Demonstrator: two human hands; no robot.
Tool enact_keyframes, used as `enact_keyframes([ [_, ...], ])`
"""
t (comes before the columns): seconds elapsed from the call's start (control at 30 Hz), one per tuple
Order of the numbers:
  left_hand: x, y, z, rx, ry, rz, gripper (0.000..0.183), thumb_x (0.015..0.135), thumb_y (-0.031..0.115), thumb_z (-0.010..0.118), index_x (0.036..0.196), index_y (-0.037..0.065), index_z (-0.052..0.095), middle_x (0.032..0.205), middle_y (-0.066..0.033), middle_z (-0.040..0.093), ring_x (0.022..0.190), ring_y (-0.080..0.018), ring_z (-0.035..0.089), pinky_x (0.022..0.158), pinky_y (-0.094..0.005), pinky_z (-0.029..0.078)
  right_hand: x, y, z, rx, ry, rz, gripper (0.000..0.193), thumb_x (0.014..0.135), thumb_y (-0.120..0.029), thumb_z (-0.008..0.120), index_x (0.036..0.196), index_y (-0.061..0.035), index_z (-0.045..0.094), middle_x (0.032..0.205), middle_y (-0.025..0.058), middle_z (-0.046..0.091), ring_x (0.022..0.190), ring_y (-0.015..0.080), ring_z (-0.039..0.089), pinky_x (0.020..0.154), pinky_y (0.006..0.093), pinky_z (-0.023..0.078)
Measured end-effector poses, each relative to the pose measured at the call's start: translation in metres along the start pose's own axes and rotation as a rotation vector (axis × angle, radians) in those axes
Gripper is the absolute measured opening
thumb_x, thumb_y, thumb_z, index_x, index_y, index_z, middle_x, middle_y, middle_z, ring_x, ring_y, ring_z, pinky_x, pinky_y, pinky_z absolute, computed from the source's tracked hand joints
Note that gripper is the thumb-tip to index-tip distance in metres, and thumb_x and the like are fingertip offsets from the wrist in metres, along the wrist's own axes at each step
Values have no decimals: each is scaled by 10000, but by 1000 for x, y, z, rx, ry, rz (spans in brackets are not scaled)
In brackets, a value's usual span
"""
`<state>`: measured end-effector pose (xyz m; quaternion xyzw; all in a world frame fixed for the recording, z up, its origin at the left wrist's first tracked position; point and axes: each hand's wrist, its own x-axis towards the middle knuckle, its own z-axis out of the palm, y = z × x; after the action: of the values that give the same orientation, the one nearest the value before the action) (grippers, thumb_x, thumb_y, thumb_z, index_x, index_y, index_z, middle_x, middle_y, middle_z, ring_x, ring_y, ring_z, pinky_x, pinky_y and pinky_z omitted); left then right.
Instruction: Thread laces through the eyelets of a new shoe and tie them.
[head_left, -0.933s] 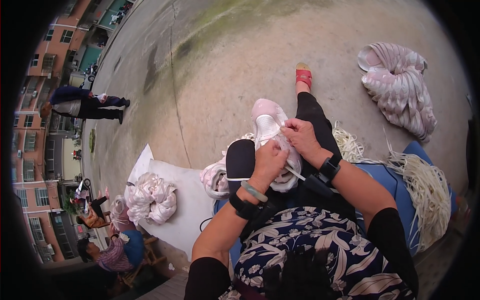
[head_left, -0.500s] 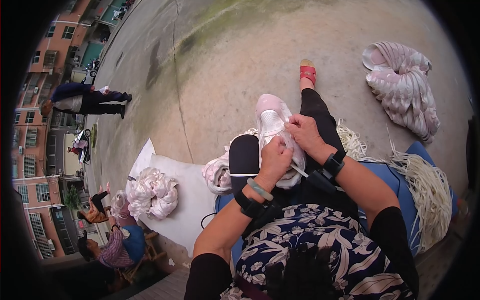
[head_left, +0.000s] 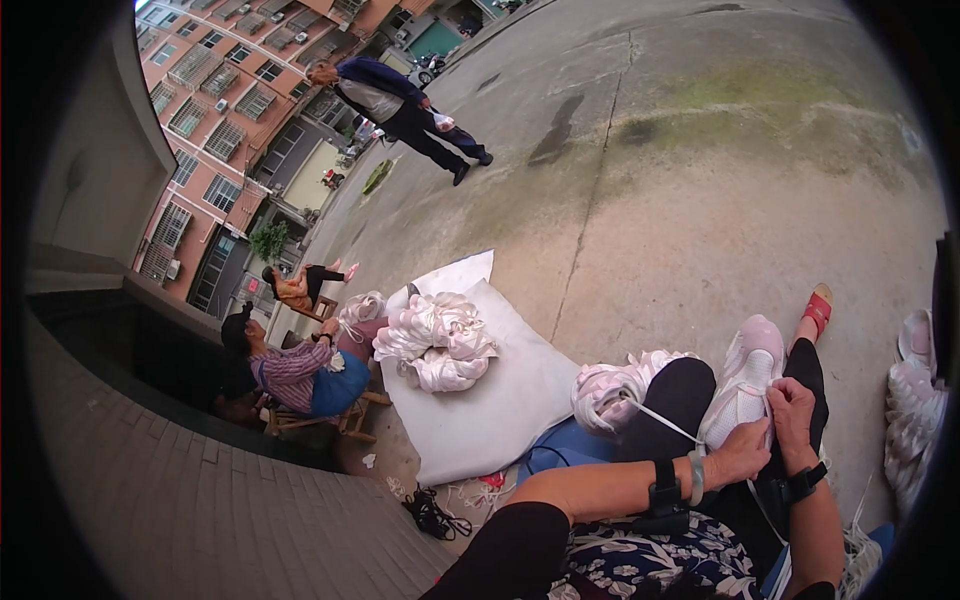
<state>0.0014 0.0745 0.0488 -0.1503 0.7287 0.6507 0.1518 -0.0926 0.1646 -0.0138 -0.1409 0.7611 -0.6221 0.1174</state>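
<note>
A pale pink and white shoe upper point(head_left: 742, 365) lies across my lap, its rounded toe pointing away from me. At its right side, my right hand point(head_left: 793, 415) pinches a white shoelace by the edge of the lace opening. My left hand point(head_left: 740, 452) is closed just nearer to me, its fingertips meeting the lace at the same edge. The fine detail between the fingertips is too small to make out. A white strip point(head_left: 665, 421) crosses my left knee, and a bundle of similar uppers point(head_left: 610, 392) sits beside that knee.
A pile of pink-white uppers point(head_left: 440, 338) rests on a white sheet point(head_left: 500, 425) at left. More uppers point(head_left: 912, 425) lie at far right, near loose white laces point(head_left: 860, 555). A seated co-worker point(head_left: 300, 370) is beside a wall; another person point(head_left: 400, 110) stands on the concrete. A black cable point(head_left: 435, 515) lies nearby.
My view has swung left, so the shoe and my hands now appear farther right and lower. Both hands stay at the shoe's lace edge, the right still pinching.
</note>
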Motion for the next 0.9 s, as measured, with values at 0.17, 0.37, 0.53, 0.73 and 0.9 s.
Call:
enact_keyframes([
  [0.17,3,-30,-12,362,21,251,250,685,13,514,920,-35,447,724,-247,543,728,-413,557,657,-437,441,-5,-42,5,-294,-123,6,251,632,-127,676,808,16,568,611,32,494,566,118,473,542,254,405],
  [0.37,-4,25,-45,782,-24,264,149,681,91,562,758,-23,617,800,-230,587,803,-373,588,695,-440,460,-4,-24,0,-559,-135,-87,413,566,-173,707,904,14,561,714,120,531,653,266,548,602,338,443],
  [0.53,33,-15,-50,913,180,511,151,697,98,561,809,4,602,815,-207,591,773,-370,591,674,-441,459,-11,-30,7,-561,-109,-90,320,651,-204,666,859,9,549,711,131,520,645,285,536,583,364,424],
  [0.73,44,-22,-44,931,216,548,144,755,109,510,816,17,603,794,-188,603,746,-339,609,653,-420,476,-11,-25,5,-643,-130,-247,157,711,-113,575,799,3,516,698,153,496,631,330,506,563,407,393],
  [0.9,55,-32,-40,989,265,600,151,762,129,510,803,24,610,741,-168,618,703,-323,623,616,-393,496,-5,-17,-1,-594,-207,-328,102,701,-61,546,776,-5,504,712,167,487,664,352,500,580,419,389],
])
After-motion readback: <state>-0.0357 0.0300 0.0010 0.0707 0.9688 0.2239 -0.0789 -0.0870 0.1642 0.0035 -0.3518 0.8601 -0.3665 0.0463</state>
